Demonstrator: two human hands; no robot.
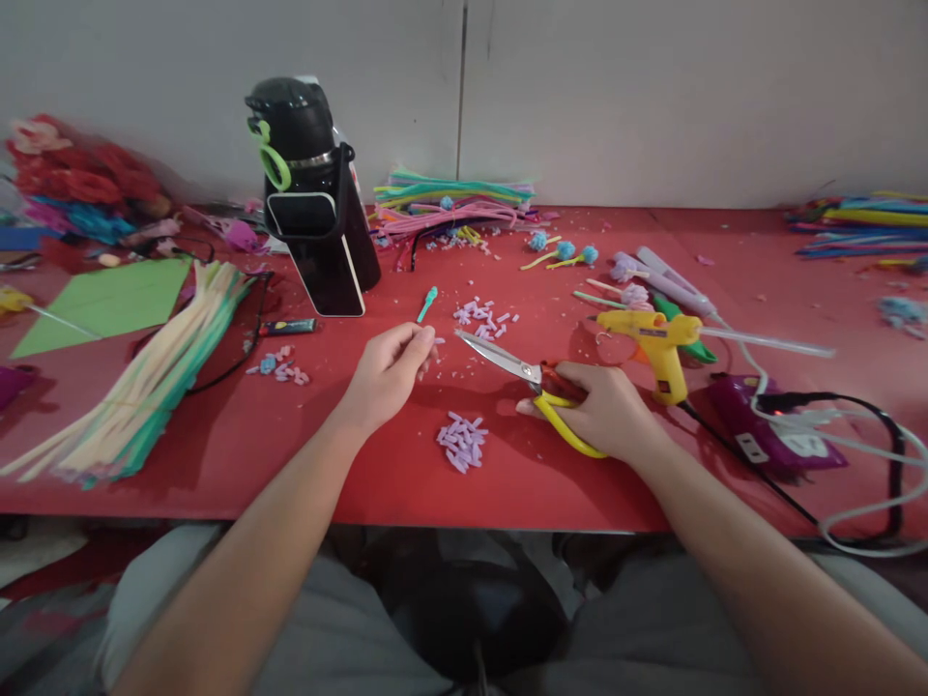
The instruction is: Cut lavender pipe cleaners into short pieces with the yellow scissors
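Note:
My left hand (395, 372) is closed in a pinch, thumb against forefinger, with the tip of a small lilac pipe cleaner piece (439, 340) showing at the fingertips. My right hand (605, 406) grips scissors (507, 360) with one yellow and one red handle; their blades look closed and point left at the pinched piece. Just beyond my left fingers lies a short teal stick (427, 304) with a knobbed end. Cut lilac pieces (484, 317) are scattered past the blade tips. A heap of lilac pieces (461, 442) sits nearer me, between my forearms.
A black bottle in a holder (311, 213) stands at back left. Pipe cleaner bundles lie left (159, 377) and at the back (449, 208). On the right are a yellow glue gun (652, 338), a purple power strip (775, 425) and loose cables. Small blue pompom flowers (565, 250) lie behind.

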